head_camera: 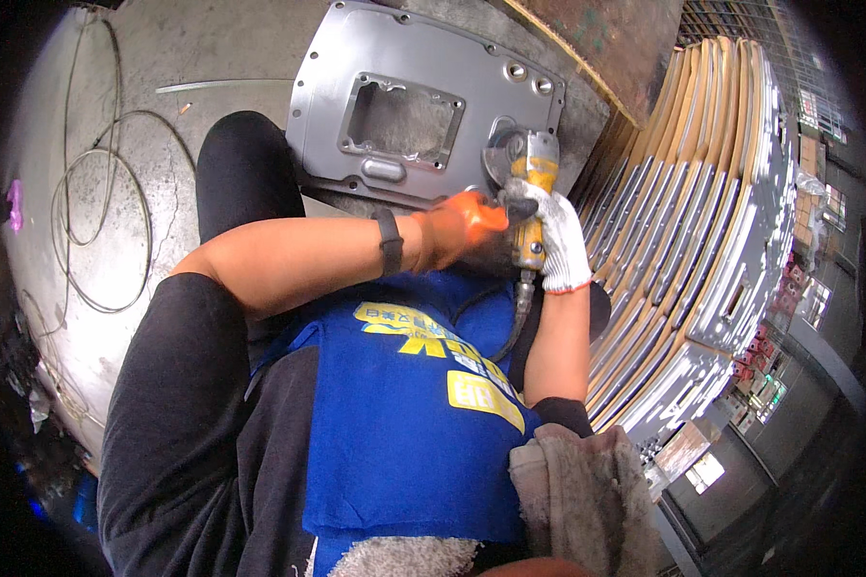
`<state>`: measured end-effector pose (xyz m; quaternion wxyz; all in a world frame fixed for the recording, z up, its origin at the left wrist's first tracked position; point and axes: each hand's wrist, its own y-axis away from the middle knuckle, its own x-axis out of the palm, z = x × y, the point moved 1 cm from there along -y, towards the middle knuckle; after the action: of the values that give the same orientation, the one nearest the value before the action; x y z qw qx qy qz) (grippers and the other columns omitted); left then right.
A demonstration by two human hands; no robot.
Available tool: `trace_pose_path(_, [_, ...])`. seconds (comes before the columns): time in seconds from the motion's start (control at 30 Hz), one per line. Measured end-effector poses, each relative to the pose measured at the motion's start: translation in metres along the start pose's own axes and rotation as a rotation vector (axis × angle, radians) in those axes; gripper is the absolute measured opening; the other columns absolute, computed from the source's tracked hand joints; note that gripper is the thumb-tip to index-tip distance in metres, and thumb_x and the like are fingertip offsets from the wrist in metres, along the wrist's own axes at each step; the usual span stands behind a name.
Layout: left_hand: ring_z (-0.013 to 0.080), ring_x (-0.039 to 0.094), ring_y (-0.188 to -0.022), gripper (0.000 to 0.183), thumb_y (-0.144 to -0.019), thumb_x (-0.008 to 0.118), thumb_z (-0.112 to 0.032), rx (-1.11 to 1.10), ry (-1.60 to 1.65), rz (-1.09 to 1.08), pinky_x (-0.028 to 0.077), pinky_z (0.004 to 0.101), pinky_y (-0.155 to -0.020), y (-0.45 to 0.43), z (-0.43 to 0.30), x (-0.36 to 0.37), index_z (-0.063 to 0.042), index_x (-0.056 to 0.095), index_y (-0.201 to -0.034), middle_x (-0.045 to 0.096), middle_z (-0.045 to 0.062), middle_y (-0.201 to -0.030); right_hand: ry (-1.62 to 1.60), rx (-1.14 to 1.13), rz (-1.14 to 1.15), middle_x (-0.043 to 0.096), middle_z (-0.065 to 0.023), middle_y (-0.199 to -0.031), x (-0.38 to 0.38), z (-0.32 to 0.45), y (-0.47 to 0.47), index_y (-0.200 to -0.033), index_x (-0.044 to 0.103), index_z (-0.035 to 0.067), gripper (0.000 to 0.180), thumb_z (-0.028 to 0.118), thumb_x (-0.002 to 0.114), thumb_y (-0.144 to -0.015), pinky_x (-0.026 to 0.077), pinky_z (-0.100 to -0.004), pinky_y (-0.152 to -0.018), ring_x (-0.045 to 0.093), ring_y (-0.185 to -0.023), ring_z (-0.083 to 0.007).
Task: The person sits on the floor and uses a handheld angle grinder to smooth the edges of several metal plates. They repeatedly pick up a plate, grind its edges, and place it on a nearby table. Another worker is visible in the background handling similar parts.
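Observation:
A yellow pneumatic angle grinder (535,169) is held upright in the picture by my right hand (559,231), which wears a white knit glove and is closed around its body. The grinder's disc (504,153) lies over the right part of a grey metal cover plate (317,94) with a rectangular opening, bolt holes and two round bosses. My left hand (465,223), in an orange glove, is beside the grinder's body and blurred; its fingers are bent towards the tool, and whether they grip it cannot be told. An air hose (523,310) runs from the grinder's rear fitting.
Stacked metal plates with brown sheets between them (664,216) stand close on the right. A coiled cable or hose (148,216) and a thin metal strip (224,84) lie on the concrete floor at left. A rusty-brown board (613,43) is at the top right.

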<state>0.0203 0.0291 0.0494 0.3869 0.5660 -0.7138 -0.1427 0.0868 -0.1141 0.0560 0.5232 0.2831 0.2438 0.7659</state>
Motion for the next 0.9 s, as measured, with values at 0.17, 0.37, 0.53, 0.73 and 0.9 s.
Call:
trace_pose_path(0.17, [0.0164, 0.058, -0.080, 0.033, -0.081, 0.060, -0.030, 0.038, 0.246, 0.150, 0.046, 0.0289, -0.069, 0.015, -0.003, 0.002, -0.001, 0.058, -0.097, 0.062, 0.010, -0.085, -0.091, 0.072, 0.003, 0.062, -0.0067, -0.083, -0.006, -0.007, 0.010, -0.100, 0.056, -0.003, 0.025, 0.012, 0.061, -0.080, 0.051, -0.0241, -0.061, 0.061, -0.068, -0.0134])
trace_pose_path(0.37, [0.0292, 0.058, -0.084, 0.029, -0.075, 0.058, -0.008, 0.221, -0.188, 0.035, 0.047, 0.0335, -0.077, -0.006, -0.011, -0.007, -0.001, 0.054, -0.102, 0.059, 0.015, -0.091, 0.029, -0.039, 0.004, 0.064, -0.0062, -0.080, -0.001, 0.006, -0.011, -0.094, 0.061, -0.001, 0.029, 0.025, 0.059, -0.081, 0.049, -0.0240, -0.059, 0.060, -0.067, -0.0125])
trace_pose_path(0.53, [0.0290, 0.059, -0.082, 0.021, -0.078, 0.053, -0.006, 0.382, -0.391, 0.049, 0.047, 0.0314, -0.077, -0.025, 0.029, -0.006, -0.002, 0.057, -0.098, 0.060, 0.013, -0.090, -0.054, 0.060, -0.026, 0.062, -0.0070, -0.082, -0.008, -0.003, 0.001, -0.098, 0.059, -0.003, 0.027, 0.016, 0.063, -0.079, 0.050, -0.0248, -0.061, 0.061, -0.069, -0.0140])
trace_pose_path(0.73, [0.0267, 0.058, -0.086, 0.038, -0.081, 0.054, -0.033, 0.355, -0.438, 0.033, 0.046, 0.0340, -0.075, -0.027, 0.018, -0.016, 0.000, 0.057, -0.100, 0.061, 0.016, -0.091, 0.039, 0.060, 0.048, 0.061, -0.0035, -0.079, 0.003, 0.013, -0.007, -0.098, 0.059, 0.001, 0.026, 0.018, 0.064, -0.079, 0.048, -0.0225, -0.054, 0.058, -0.062, -0.0107])
trace_pose_path(0.9, [0.0169, 0.058, -0.080, 0.032, -0.082, 0.056, -0.026, 0.334, -0.317, -0.020, 0.046, 0.0293, -0.069, -0.026, 0.043, -0.007, 0.000, 0.056, -0.100, 0.062, 0.009, -0.087, 0.061, 0.111, -0.049, 0.061, -0.0039, -0.078, 0.014, 0.012, 0.011, -0.098, 0.058, 0.002, 0.026, 0.016, 0.066, -0.077, 0.049, -0.0238, -0.054, 0.059, -0.062, -0.0117])
